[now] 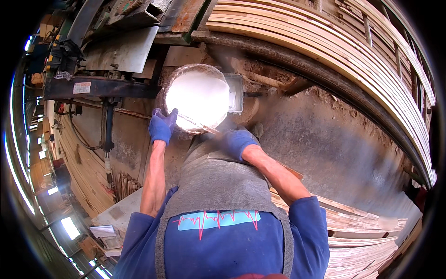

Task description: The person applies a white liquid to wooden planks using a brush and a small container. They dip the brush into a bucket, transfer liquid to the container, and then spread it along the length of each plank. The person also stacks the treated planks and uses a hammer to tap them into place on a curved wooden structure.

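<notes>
A round bucket [163,95] with a crusted rim stands in front of me, filled with a bright white substance [200,95]. My left hand [162,126], in a blue glove, is closed on the bucket's near left rim, thumb raised at the edge. Across the near side of the white substance runs a thin brownish strip [204,126] that looks like a stick, and it meets my right hand [238,142]. That hand, also gloved in blue, is curled and blurred at the near right rim; its fingertips are hidden. I wear a grey apron [218,181].
A pale rectangular container [236,93] sits right behind the bucket. Long stacked boards [297,32] lie on a dark metal rail at the far right. A dark steel beam [107,88] is at the left. More boards [357,228] lie at my near right.
</notes>
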